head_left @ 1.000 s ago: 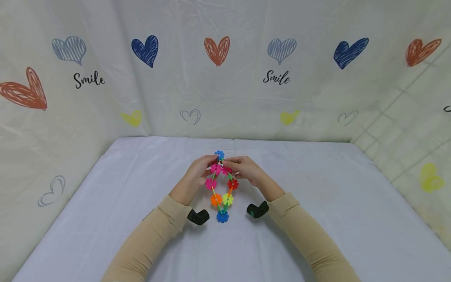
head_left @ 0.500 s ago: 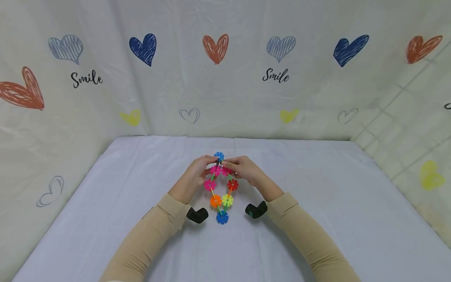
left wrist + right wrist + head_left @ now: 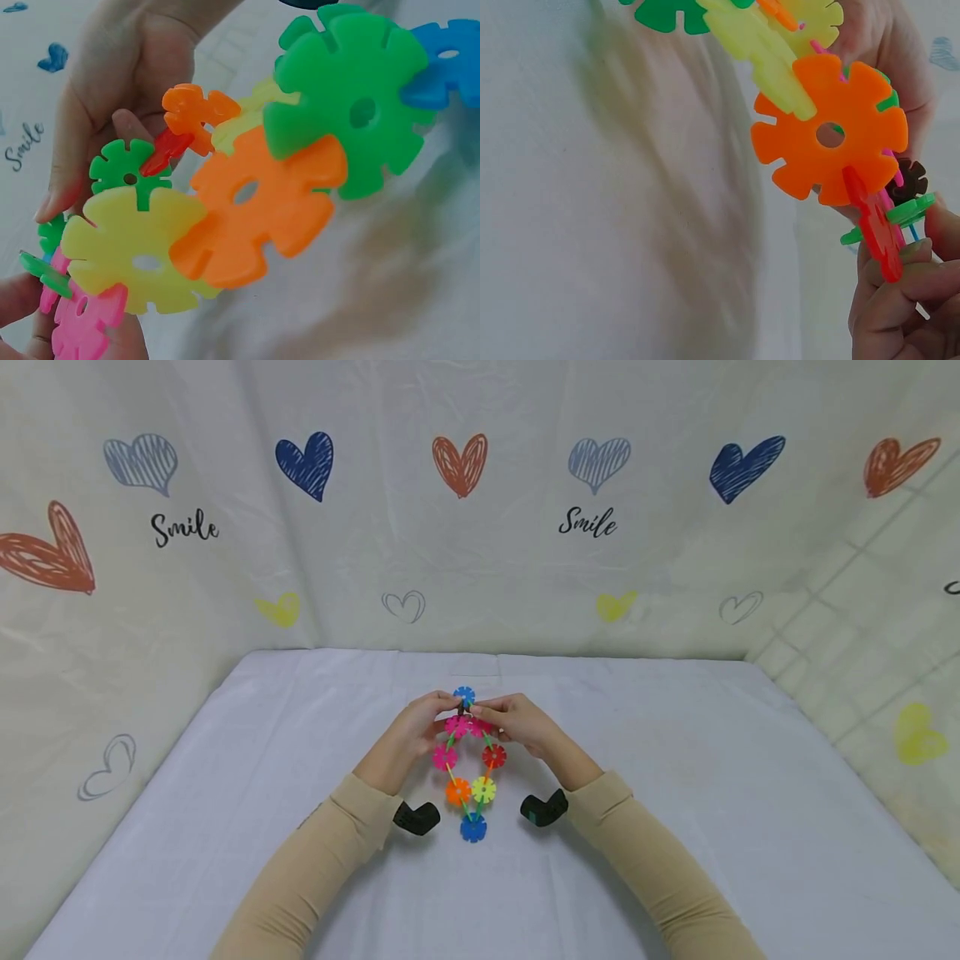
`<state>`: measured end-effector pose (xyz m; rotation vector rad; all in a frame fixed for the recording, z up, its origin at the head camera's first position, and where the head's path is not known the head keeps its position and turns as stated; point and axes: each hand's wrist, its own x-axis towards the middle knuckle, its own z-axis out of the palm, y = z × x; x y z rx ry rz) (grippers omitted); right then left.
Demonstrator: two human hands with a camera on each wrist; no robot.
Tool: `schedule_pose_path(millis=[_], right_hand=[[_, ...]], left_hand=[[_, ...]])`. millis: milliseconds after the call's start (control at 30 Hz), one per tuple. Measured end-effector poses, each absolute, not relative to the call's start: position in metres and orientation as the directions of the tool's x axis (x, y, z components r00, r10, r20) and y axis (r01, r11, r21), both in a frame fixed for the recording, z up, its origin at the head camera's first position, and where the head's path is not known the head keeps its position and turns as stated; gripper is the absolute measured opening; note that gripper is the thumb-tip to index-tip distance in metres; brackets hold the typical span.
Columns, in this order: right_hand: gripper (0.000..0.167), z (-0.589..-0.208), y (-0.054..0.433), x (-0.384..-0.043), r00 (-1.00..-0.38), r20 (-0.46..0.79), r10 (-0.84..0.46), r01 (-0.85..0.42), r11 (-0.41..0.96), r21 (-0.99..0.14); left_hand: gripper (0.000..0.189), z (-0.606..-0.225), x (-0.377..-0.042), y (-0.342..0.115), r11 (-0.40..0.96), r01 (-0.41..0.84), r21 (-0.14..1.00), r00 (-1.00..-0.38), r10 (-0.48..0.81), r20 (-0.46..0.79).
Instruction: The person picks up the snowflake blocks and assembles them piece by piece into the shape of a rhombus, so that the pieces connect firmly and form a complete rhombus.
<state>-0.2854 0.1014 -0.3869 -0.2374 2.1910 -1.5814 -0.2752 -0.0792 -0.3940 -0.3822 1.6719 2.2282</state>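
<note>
A closed loop of slotted plastic flower discs hangs between my hands in the head view. A blue disc (image 3: 473,829) forms its bottom, below an orange disc (image 3: 458,791) and a yellow disc (image 3: 483,790). Pink discs and a red disc (image 3: 494,756) make up the sides. My left hand (image 3: 405,732) pinches the top of the loop from the left, beside an upper blue disc (image 3: 464,696). From the other side my right hand (image 3: 522,724) grips it with thumb and fingers. A black disc (image 3: 911,178) shows between the hands in the right wrist view.
A white cloth (image 3: 660,827) covers the table. Behind it hangs a pale backdrop (image 3: 510,568) printed with hearts and "Smile". Black wrist devices (image 3: 417,818) stick out inward from both tan sleeves (image 3: 348,835).
The loop has come slightly down and toward me, with its upper blue disc moving a little left. Both hands keep their hold.
</note>
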Motion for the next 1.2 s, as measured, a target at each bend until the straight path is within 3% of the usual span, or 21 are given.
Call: schedule_pose_path(millis=[333,533,1000,1200], right_hand=[[0.038,-0.388,0.104,-0.286,-0.885,-0.237,-0.401,0.079,0.372,-0.925],[0.039,-0.387,0.104,-0.287,-0.877,-0.259,-0.404,0.099,0.376,-0.921],[0.038,-0.387,0.100,-0.281,-0.898,-0.218,-0.383,0.075,0.356,-0.932],[0.039,-0.387,0.103,-0.282,-0.897,-0.223,-0.382,0.067,0.380,-0.922]], left_hand=[[0.011,-0.399,-0.279,-0.081,-0.199,-0.413,0.889,-0.910,0.126,-0.395],[0.021,-0.396,-0.283,-0.084,-0.133,-0.426,0.895,-0.900,0.157,-0.406],[0.029,-0.398,-0.286,-0.077,-0.271,-0.452,0.850,-0.889,0.207,-0.408],[0.028,-0.398,-0.285,-0.074,-0.244,-0.439,0.865,-0.896,0.197,-0.399]])
